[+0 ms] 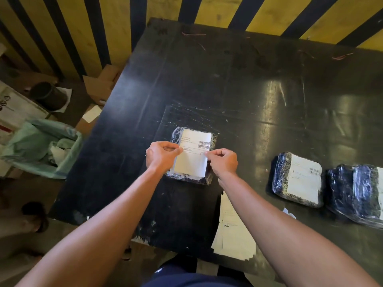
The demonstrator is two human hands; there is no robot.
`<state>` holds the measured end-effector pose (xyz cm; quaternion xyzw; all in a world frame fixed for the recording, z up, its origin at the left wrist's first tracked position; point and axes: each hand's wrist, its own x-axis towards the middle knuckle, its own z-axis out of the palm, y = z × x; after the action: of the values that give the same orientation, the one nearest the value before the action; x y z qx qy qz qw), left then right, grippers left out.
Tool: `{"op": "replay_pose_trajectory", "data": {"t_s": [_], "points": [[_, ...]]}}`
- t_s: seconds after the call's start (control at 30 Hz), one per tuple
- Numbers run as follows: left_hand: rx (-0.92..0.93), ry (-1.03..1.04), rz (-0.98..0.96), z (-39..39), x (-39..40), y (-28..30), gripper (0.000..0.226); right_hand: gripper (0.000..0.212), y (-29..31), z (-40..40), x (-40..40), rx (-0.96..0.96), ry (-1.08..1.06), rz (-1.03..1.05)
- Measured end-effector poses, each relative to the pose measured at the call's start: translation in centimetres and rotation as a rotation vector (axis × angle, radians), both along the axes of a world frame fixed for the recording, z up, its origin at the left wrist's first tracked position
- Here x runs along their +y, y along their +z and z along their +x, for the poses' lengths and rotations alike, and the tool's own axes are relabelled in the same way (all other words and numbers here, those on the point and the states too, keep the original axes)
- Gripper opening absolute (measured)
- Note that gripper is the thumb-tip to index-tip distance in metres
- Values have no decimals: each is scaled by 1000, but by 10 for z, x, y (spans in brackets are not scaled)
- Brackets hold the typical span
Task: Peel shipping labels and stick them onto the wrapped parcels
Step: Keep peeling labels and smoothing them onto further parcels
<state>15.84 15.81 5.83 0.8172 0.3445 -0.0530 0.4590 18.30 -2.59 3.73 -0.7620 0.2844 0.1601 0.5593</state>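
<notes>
A dark parcel wrapped in clear film (209, 179) lies at the middle of the black table (228, 83). A white shipping label (192, 160) with barcodes is spread over its top. My left hand (161, 155) pinches the label's left edge. My right hand (222, 162) pinches its right edge. To the right lie two more wrapped parcels, one (283, 172) bearing a white label (304, 181), the other (352, 189) partly cut off by the frame edge. A stack of label sheets (232, 228) sits near the table's front edge under my right forearm.
A bin lined with a pale green bag (41, 146) holding paper scraps stands on the floor to the left. Cardboard pieces (99, 85) and a dark cylinder (48, 94) lie beyond it. A yellow and black striped wall (217, 9) backs the table.
</notes>
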Motion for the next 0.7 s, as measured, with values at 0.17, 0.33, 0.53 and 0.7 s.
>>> {"op": "replay_pose_trajectory", "data": {"t_s": [0.17, 0.33, 0.53, 0.7], "points": [[9, -19, 22, 10, 5, -8, 13, 15, -6, 8, 7, 19, -14, -39], [14, -66, 75, 11, 7, -16, 15, 15, -9, 10, 11, 9, 21, -118], [-38, -201, 304, 7, 4, -19, 21, 25, -9, 3, 15, -95, 143, -362], [-353, -706, 601, -20, 9, -38, 41, 19, -18, -30, 8, -693, 632, -701]]}}
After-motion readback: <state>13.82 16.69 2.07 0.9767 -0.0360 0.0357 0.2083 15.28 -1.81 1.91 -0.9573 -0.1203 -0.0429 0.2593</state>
